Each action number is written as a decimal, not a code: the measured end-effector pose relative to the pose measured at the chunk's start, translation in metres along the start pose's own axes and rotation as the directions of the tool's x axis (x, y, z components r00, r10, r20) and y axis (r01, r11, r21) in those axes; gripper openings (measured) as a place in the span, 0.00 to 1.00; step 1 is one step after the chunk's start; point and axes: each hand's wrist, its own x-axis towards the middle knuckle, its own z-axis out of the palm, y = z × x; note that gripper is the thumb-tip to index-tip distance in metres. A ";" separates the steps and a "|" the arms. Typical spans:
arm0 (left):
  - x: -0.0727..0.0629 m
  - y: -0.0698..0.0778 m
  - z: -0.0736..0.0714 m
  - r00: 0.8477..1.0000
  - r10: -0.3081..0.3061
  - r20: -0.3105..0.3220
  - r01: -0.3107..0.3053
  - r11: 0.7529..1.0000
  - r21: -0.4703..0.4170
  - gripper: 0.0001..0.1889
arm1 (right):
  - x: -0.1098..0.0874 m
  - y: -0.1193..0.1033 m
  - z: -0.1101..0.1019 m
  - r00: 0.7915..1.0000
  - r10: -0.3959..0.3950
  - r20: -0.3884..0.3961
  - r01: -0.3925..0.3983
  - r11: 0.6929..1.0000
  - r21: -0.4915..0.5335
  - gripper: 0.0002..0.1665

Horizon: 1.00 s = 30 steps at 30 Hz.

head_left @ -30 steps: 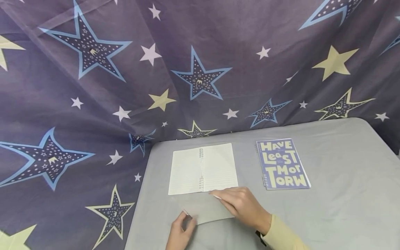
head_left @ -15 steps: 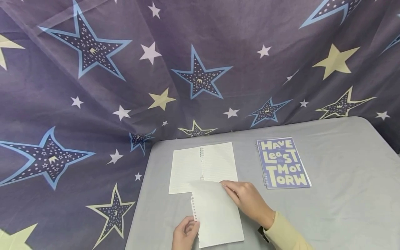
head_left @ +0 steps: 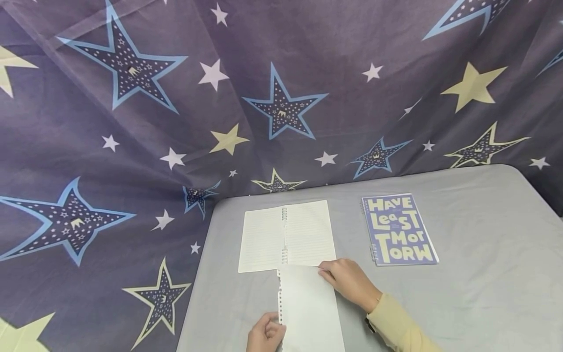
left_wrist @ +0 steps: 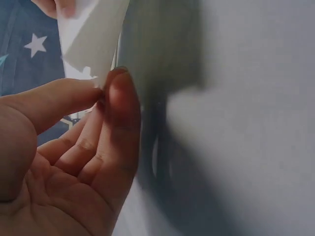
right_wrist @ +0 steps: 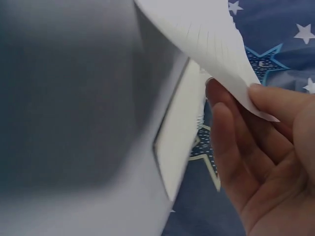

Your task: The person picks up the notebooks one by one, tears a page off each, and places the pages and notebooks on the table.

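Observation:
A white sheet of paper with a torn, hole-punched left edge is held up in front of the body. My left hand pinches that perforated edge between thumb and index finger, as the left wrist view shows. At the sheet's upper right corner my right hand pinches it between thumb and fingers; in the right wrist view the sheet curves and shows faint ruled lines. Just beyond lies an open spiral notebook with lined pages, its lower edge partly overlapped by the sheet in the head view.
A closed spiral notebook with a purple cover and cream lettering lies to the right. Grey cloth covers the table. A dark star-patterned curtain hangs behind and along the left side.
The sheet was tilted nearly flat and has been raised to face the head camera, then lowered slightly toward the body. Both hands moved a little right and keep their pinch.

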 end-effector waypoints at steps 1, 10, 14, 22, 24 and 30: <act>0.000 -0.001 0.000 1.000 0.007 0.010 -0.007 1.000 0.012 0.21 | 0.001 0.002 0.002 1.000 0.005 0.009 -0.005 1.000 -0.014 0.10; -0.002 0.000 -0.005 0.995 -0.016 0.099 0.012 0.999 0.040 0.21 | 0.008 0.018 0.017 0.999 0.035 0.017 -0.033 0.994 -0.105 0.19; -0.001 -0.001 -0.006 0.993 -0.021 0.117 0.015 0.998 0.055 0.21 | 0.006 0.022 0.020 0.995 0.066 0.073 -0.058 0.993 -0.101 0.14; -0.004 -0.004 -0.003 0.993 -0.043 0.107 0.030 0.993 0.118 0.20 | 0.001 0.028 0.025 0.988 0.106 0.116 -0.101 0.994 -0.040 0.13; -0.004 -0.002 -0.004 0.994 -0.061 0.094 0.048 0.989 0.138 0.19 | 0.000 0.028 0.024 0.989 0.100 0.105 -0.097 0.995 -0.031 0.14; -0.003 0.000 -0.011 0.996 -0.086 -0.028 0.090 0.977 0.194 0.19 | -0.001 0.025 0.025 0.995 0.085 0.058 -0.083 0.996 -0.039 0.15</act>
